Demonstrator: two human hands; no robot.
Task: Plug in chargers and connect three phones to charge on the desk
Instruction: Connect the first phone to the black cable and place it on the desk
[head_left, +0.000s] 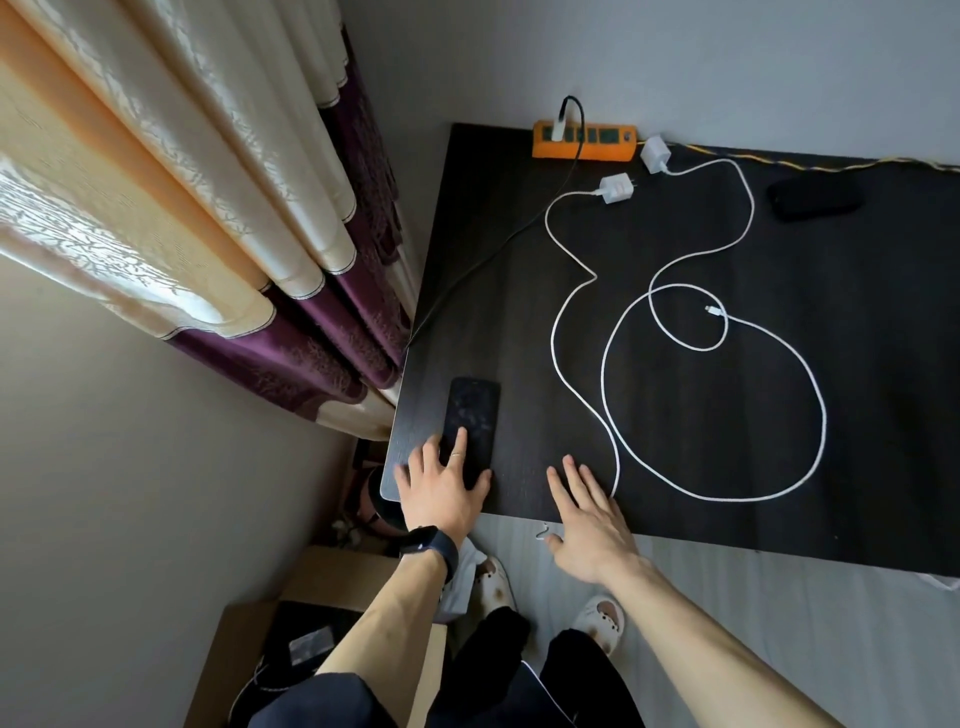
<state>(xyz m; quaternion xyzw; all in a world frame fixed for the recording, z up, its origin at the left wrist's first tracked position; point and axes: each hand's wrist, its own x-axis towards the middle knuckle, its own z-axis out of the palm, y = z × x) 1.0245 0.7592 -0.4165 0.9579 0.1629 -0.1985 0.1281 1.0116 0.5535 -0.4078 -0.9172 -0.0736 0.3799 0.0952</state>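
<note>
Cream + orange sheer curtain w/ purple velvet hem (218, 208) hangs left of frame. Open brown cardboard box (249, 639) on floor btm left, dark stuff inside. Grey wood-look floor (727, 597). Pale grey wall (727, 62) at back.

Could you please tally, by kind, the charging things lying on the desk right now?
Phones: 2, one under the left hand, one at the far right.
White chargers: 2, both unplugged.
Plugged-in charger: 1.
White cables: 2.
Black cable: 1.
Power strip: 1.
Total: 9.
</note>
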